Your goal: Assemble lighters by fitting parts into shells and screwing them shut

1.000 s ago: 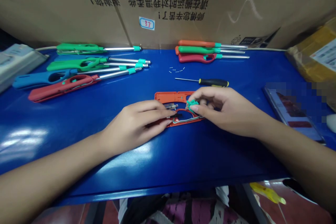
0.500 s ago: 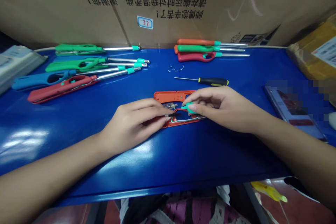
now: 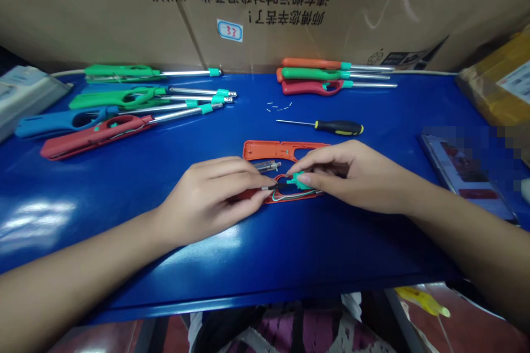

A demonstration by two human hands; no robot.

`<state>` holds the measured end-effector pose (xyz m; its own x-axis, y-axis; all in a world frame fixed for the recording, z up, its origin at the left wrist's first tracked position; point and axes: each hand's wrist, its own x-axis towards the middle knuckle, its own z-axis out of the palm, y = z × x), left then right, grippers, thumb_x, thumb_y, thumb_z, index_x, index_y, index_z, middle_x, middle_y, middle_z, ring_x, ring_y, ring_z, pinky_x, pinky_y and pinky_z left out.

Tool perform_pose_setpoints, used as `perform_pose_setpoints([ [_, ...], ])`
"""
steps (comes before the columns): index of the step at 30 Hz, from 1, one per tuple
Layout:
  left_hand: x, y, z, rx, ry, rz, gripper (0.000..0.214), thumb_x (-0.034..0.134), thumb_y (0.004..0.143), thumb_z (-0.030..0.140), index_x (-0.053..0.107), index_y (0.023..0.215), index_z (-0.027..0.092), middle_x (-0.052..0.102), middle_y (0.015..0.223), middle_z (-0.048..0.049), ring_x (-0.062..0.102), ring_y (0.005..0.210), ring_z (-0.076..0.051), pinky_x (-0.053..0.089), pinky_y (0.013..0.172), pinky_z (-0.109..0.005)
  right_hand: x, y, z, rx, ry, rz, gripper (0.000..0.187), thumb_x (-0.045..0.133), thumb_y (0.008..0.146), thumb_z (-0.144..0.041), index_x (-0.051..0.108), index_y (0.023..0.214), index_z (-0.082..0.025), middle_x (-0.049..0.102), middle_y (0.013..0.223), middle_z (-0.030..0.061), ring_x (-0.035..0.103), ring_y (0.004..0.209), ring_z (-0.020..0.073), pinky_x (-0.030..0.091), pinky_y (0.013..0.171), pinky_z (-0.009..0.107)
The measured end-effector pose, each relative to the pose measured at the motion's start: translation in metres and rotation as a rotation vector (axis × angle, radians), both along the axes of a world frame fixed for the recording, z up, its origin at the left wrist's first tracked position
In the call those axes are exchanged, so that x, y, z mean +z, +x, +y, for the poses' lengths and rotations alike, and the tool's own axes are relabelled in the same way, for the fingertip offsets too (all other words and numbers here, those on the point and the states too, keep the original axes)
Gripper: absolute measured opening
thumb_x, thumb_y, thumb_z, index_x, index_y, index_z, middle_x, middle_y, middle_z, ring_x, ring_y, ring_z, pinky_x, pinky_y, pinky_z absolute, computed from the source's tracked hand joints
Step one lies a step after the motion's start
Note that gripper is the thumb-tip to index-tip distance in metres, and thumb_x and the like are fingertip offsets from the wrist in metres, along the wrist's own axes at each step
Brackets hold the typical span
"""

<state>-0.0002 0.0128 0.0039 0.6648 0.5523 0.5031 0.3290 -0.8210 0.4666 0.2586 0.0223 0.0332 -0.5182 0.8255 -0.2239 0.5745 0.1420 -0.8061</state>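
Observation:
My left hand [image 3: 219, 190] is closed in a pinch on a small black part with a light metal end [image 3: 276, 185], which looks like a piezo igniter. Facing it, my right hand [image 3: 356, 176] pinches a green plastic trigger [image 3: 296, 181], close to or touching the black part's right end. Both are over an opened orange lighter shell half [image 3: 293, 197], with white and green wires along its loop; my left fingers cover its left end. Behind it lies the other orange shell half [image 3: 267, 150]. Between them sits a clear fuel tank [image 3: 268, 166], partly behind my left fingers.
Beyond the shells lie a black-and-yellow screwdriver [image 3: 339, 128] and several tiny screws [image 3: 278, 107]. Long-necked lighters [image 3: 103, 132] lie at left, more [image 3: 312, 87] at back right. A cardboard box [image 3: 265, 49] walls the back; a phone [image 3: 467, 176] lies right.
The green trigger has moved slightly down in my right hand, now in line with the black part. My left hand has brought the black part slightly right and down. The view has shifted slightly.

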Motion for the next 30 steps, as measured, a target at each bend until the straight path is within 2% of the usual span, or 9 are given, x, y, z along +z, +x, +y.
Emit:
perform_pose_setpoints([
  [10,0.002,0.0,-0.002,-0.025,0.034,-0.032,0.013,0.074,0.089,0.013,0.073,0.102,0.011,0.077,0.087,-0.0059,0.073,0.076,-0.013,0.058,0.071,-0.023,0.004,0.001,-0.001,0.03,-0.069,-0.051,0.027,0.057,0.094,-0.036,0.077,0.103,-0.02,0.064,0.076,0.0012,0.048,0.06,0.0114,0.037,0.051,0.024],
  [16,0.006,0.0,-0.008,-0.027,0.156,-0.054,0.014,0.077,0.086,0.013,0.073,0.1,0.011,0.079,0.084,-0.005,0.075,0.075,-0.014,0.059,0.072,-0.025,0.004,-0.001,-0.003,-0.003,-0.123,0.019,0.021,0.062,0.092,-0.033,0.074,0.102,-0.018,0.053,0.065,-0.0037,0.043,0.057,0.0093,0.033,0.049,0.024],
  [20,0.01,-0.001,-0.011,-0.027,0.198,-0.031,0.015,0.077,0.086,0.013,0.073,0.1,0.011,0.079,0.086,-0.0052,0.075,0.074,-0.014,0.059,0.07,-0.025,0.003,-0.001,-0.002,-0.007,-0.134,0.025,0.019,0.063,0.092,-0.034,0.072,0.098,-0.018,0.054,0.066,-0.0033,0.044,0.058,0.0097,0.036,0.052,0.024],
  [24,0.006,-0.001,-0.01,-0.036,0.168,-0.019,0.018,0.077,0.085,0.011,0.073,0.103,0.01,0.078,0.086,-0.0063,0.074,0.075,-0.015,0.059,0.07,-0.028,0.002,0.0,-0.002,0.002,-0.109,0.011,0.019,0.062,0.092,-0.034,0.072,0.096,-0.019,0.054,0.066,-0.0033,0.044,0.058,0.0101,0.035,0.051,0.024],
  [30,0.003,0.001,-0.003,-0.016,0.099,-0.021,0.016,0.075,0.087,0.012,0.073,0.103,0.012,0.076,0.087,-0.0064,0.07,0.08,-0.017,0.059,0.078,-0.031,0.001,0.0,-0.003,0.007,-0.071,0.015,0.019,0.061,0.092,-0.035,0.072,0.095,-0.02,0.055,0.066,-0.0034,0.046,0.059,0.0104,0.035,0.051,0.025],
])
